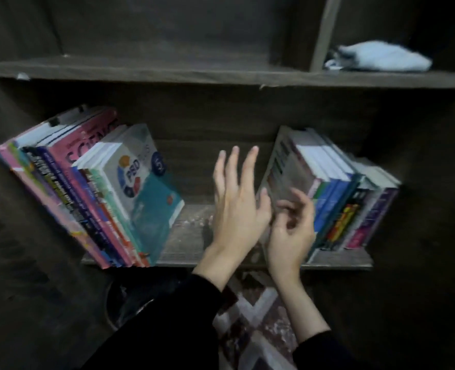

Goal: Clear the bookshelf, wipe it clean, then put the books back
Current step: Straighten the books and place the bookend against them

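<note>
A pale blue crumpled cloth [383,58] lies in the upper right compartment of the dark wooden bookshelf [167,70]. On the lower board, a bundle of colourful paperback books [92,182] slants at the left and another row of books [341,198] slants at the right, with a dusty gap between them. Both hands are in that gap. The left hand [234,209] has its grip spread, fingers straight. The right hand [291,233] curls loosely against the grey-covered book [287,166] fronting the right row; blur hides whether its grip pinches it.
</note>
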The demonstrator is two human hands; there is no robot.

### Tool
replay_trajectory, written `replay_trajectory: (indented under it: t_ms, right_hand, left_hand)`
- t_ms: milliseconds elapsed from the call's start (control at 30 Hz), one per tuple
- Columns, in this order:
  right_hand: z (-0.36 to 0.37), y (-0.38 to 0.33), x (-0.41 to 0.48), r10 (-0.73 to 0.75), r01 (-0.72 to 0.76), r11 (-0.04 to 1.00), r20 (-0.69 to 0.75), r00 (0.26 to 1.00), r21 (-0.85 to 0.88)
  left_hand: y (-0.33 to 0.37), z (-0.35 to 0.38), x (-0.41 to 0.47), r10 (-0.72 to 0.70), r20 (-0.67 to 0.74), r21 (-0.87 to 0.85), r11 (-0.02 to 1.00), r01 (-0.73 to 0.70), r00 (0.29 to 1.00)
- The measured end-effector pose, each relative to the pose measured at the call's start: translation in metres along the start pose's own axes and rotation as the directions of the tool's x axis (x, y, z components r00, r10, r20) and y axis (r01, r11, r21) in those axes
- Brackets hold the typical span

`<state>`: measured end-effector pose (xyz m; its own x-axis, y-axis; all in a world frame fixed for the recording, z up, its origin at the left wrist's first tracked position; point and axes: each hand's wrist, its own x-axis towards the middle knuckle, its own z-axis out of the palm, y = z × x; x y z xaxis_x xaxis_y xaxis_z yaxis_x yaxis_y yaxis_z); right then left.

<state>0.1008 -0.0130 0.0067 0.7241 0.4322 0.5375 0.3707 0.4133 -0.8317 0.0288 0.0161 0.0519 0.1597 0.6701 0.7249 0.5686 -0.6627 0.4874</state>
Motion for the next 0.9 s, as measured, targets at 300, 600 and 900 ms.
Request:
replay_trajectory:
  t_ms: [300,600,900]
  right_hand:
    - [-0.067,0.006,0.053,-0.009,-0.028,0.918,-0.091,0.996,-0.395]
    - [-0.057,0.021,0.026,0.035,-0.051,0.918,-0.05,0.998,-0.394]
    - [-0.059,0.048,0.008,0.168,-0.05,0.943,0.341,0.925,-0.329]
  left_hand:
    - [0.056,0.048,0.031,0.095,0.431,-0.116,0.992,-0.049,0.897]
    - [0.055,0.055,0.026,0.046,0.526,-0.195,0.978,0.068,0.849]
    - [0.056,0.045,0.024,-0.154,0.471,-0.031,0.981,0.191,0.868]
